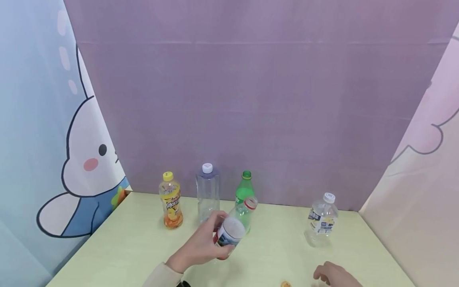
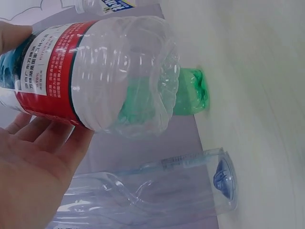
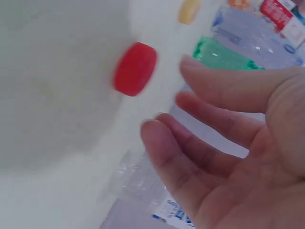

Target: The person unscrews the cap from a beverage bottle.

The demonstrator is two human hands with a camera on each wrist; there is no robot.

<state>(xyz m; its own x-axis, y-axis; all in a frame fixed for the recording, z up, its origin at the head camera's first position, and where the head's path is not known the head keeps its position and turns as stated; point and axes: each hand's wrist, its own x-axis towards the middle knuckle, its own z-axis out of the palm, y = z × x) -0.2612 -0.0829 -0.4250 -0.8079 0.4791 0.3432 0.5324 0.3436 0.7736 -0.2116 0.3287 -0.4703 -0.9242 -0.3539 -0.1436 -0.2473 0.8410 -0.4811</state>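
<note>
My left hand (image 1: 208,239) grips a clear plastic water bottle (image 2: 126,76) round its red, white and blue label, the bottle tilted above the table. A red ring circles the bottle's neck (image 1: 250,203) in the head view. Low on the right, my right hand (image 1: 335,275) holds nothing, its fingers loosely bent. A red bottle cap (image 3: 136,69) shows just beyond its fingertips in the right wrist view. Farther off lies a small orange-yellow cap (image 1: 285,284), at the bottom edge of the head view.
Behind the held bottle stand a green bottle (image 1: 245,188) and a tall clear bottle with a white cap (image 1: 208,191). A yellow-capped bottle (image 1: 172,203) is on the left, a white-capped clear bottle (image 1: 322,223) on the right. A purple cloth (image 1: 251,99) hangs behind the table.
</note>
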